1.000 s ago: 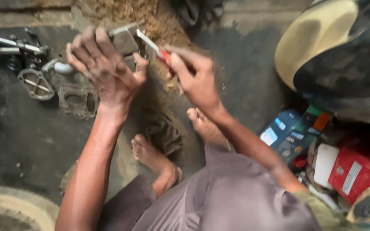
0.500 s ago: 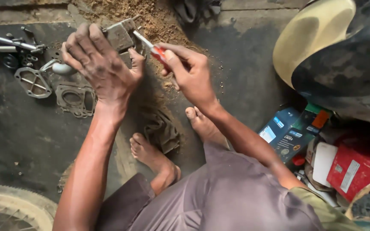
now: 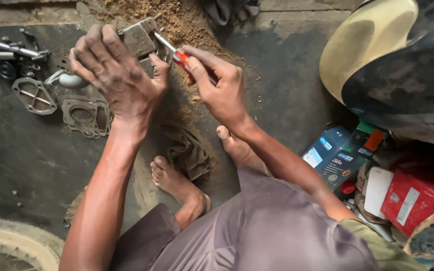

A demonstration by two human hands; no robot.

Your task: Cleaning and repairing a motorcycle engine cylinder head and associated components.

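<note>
Left hand (image 3: 117,75) wrapped tight around a grimy metal block (image 3: 139,38). Right hand (image 3: 220,88) pinches a red-handled screwdriver (image 3: 173,51), tip on the block. Gasket (image 3: 85,116) just below left hand.

Your left hand (image 3: 119,75) grips a grimy metal engine part (image 3: 139,37) while your right hand (image 3: 219,88) holds a red-handled screwdriver (image 3: 174,51) with its shaft against it, above sawdust (image 3: 177,20), a rag (image 3: 189,153), gaskets (image 3: 84,115) and the dark oily floor (image 3: 21,165).
</note>
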